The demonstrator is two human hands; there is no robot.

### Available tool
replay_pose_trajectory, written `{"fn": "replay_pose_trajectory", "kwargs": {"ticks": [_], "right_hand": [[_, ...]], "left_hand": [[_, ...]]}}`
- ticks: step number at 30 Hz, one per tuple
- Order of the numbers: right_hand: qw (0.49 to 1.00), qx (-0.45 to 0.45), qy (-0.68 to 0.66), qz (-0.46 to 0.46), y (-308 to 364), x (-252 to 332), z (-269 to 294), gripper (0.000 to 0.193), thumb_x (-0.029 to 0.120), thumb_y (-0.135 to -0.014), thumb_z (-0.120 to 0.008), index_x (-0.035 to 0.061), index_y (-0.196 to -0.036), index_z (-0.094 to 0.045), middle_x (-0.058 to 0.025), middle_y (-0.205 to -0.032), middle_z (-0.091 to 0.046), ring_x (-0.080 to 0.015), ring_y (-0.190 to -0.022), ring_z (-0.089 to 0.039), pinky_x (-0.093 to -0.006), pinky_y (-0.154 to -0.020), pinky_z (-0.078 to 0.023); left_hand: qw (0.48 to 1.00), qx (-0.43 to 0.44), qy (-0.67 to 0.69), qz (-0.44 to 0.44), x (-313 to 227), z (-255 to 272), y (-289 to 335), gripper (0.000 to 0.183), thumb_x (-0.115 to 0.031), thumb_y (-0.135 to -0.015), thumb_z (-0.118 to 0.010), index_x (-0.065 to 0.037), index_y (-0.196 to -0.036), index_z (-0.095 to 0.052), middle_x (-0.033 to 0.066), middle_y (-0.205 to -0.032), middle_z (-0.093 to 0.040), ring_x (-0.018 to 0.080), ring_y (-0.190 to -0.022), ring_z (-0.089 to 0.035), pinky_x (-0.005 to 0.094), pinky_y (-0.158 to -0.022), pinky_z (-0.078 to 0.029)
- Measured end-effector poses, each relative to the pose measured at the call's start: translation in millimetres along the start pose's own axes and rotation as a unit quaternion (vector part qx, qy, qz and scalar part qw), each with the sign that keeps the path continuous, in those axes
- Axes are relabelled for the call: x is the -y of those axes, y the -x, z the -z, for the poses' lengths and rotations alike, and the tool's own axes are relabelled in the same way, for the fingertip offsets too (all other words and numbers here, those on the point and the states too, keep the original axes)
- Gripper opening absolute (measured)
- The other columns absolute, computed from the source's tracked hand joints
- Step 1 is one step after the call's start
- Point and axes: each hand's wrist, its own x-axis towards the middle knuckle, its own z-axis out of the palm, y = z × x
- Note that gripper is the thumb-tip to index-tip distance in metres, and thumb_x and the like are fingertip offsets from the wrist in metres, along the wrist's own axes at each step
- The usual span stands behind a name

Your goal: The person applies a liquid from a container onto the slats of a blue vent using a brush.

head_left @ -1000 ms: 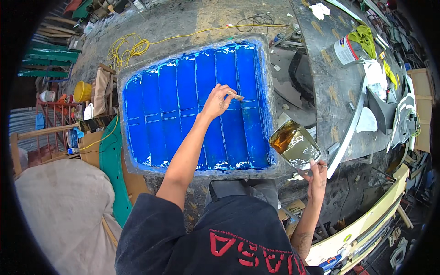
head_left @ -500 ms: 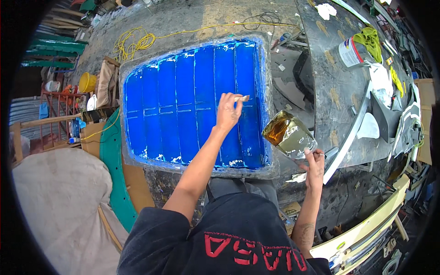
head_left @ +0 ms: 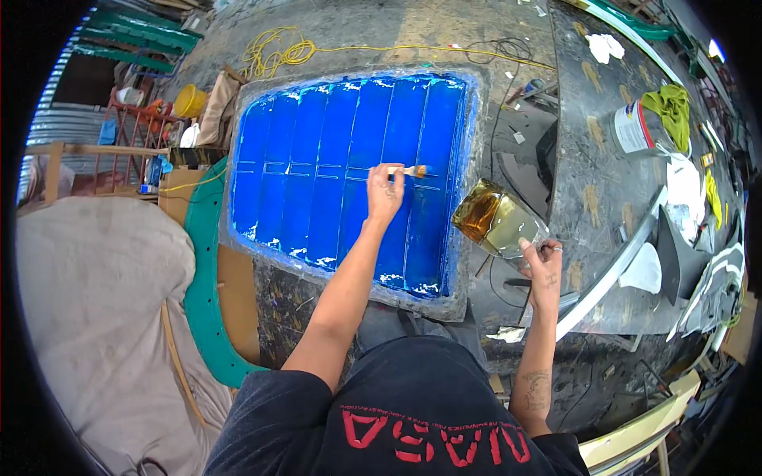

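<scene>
Closed around a paintbrush point(head_left: 417, 170) with a pale handle, my left hand point(head_left: 384, 198) is over the right half of a large blue mould point(head_left: 313, 143). The brush's amber bristles point right, close to the blue surface; whether they touch it I cannot tell. That surface is glossy, ribbed with long lines and crossed by short ones near its middle. My right hand point(head_left: 544, 271) grips the near rim of a clear square container point(head_left: 509, 226), tilted beside the mould's right edge. Amber liquid point(head_left: 479, 213) has gathered in its left end.
A yellow cable point(head_left: 298, 52) lies coiled beyond the mould. On the dark table at right stand a white bucket point(head_left: 632, 127) with a green cloth point(head_left: 668, 113) and a long pale strip point(head_left: 615, 258). A green curved piece point(head_left: 208, 274) and a draped grey sheet point(head_left: 95, 293) are at left.
The whole scene has shifted slightly in view. My left hand has turned, and the brush's amber bristles now show clearly. My right hand still holds the tilted container beside the mould.
</scene>
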Motion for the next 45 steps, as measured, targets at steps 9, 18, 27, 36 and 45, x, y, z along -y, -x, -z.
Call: {"fn": "replay_pose_trajectory", "kwargs": {"ticks": [9, 18, 27, 36, 45], "right_hand": [[0.999, 0.051, 0.015, -0.004, -29.4, 3.8, 7.3, 0.059, 0.024, -0.079, -0.082, -0.0007, -0.115, -0.042, -0.0103, -0.106, -0.059, -0.0136, -0.091, -0.057, -0.0258, -0.071, -0.048], [0.996, 0.069, 0.047, 0.023, -43.3, -2.6, 8.5, 0.063, 0.023, -0.079, -0.083, -0.0038, -0.119, -0.042, -0.0131, -0.108, -0.06, -0.0163, -0.096, -0.059, -0.0275, -0.081, -0.048], [0.995, 0.082, 0.047, 0.036, -28.7, -13.1, 11.1, 0.063, 0.025, -0.079, -0.083, -0.0028, -0.118, -0.042, -0.013, -0.107, -0.059, -0.0159, -0.094, -0.059, -0.0279, -0.078, -0.049], [0.998, 0.007, 0.062, -0.009, 13.4, -24.5, 23.5, 0.052, 0.029, -0.085, -0.076, 0.0041, -0.117, -0.043, -0.0033, -0.099, -0.057, -0.009, -0.084, -0.052, -0.0257, -0.061, -0.046], [0.997, -0.056, 0.043, -0.031, 46.6, -16.6, 2.7, 0.051, 0.03, -0.086, -0.074, 0.0061, -0.119, -0.043, -0.0042, -0.105, -0.057, -0.011, -0.092, -0.053, -0.0266, -0.064, -0.048]], "left_hand": [[0.998, 0.046, 0.031, 0.026, -22.0, -4.3, 5.7, 0.01, -0.013, -0.09, -0.066, -0.005, -0.092, -0.072, 0.0122, -0.086, -0.069, 0.0277, -0.079, -0.063, 0.0391, -0.066, -0.049], [0.986, -0.044, 0.074, 0.143, -31.5, 79.1, -1.9, 0.021, -0.019, -0.096, -0.064, -0.001, -0.102, -0.073, 0.0007, -0.076, -0.067, 0.0056, -0.064, -0.051, 0.0249, -0.056, -0.041], [0.997, -0.004, 0.076, 0.027, -7.1, 59.4, 18.9, 0.017, -0.019, -0.093, -0.07, -0.005, -0.1, -0.075, 0.0026, -0.079, -0.068, 0.009, -0.064, -0.053, 0.0275, -0.057, -0.043], [0.997, 0.012, -0.074, -0.004, 27.9, 37.3, -10.3, 0.012, -0.012, -0.09, -0.061, -0.003, -0.088, -0.068, 0.0151, -0.086, -0.067, 0.0343, -0.082, -0.06, 0.0445, -0.076, -0.047], [0.997, 0.066, -0.03, 0.015, 32.3, 38.5, -15.1, 0.014, -0.013, -0.093, -0.06, -0.002, -0.092, -0.067, 0.0136, -0.089, -0.067, 0.0329, -0.084, -0.06, 0.0443, -0.084, -0.044]]}}
